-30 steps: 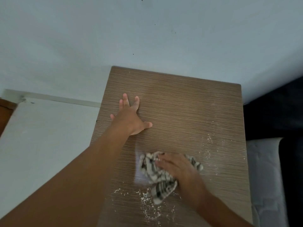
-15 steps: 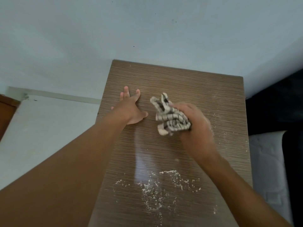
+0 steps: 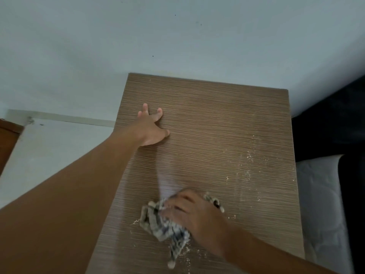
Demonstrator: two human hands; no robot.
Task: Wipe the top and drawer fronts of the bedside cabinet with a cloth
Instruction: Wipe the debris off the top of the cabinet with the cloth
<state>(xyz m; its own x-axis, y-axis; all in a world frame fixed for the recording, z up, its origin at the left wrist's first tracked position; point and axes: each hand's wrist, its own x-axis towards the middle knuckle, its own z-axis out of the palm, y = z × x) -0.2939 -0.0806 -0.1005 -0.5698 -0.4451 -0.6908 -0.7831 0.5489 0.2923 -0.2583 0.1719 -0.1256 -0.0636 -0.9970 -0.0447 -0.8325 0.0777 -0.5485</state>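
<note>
I see the right hand (image 3: 194, 216), clenched on the striped cloth (image 3: 162, 222), back at the cabinet top's (image 3: 217, 119) near edge from mid-surface, dragging crumbs (image 3: 249, 157) forward while the open left hand (image 3: 152, 129) braces flat.

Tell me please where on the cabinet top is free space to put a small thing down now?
The far strip of the cabinet top, between the wall and the left hand, is bare. The near part is crowded: the right hand presses the cloth there. White crumbs dot the right edge.
</note>
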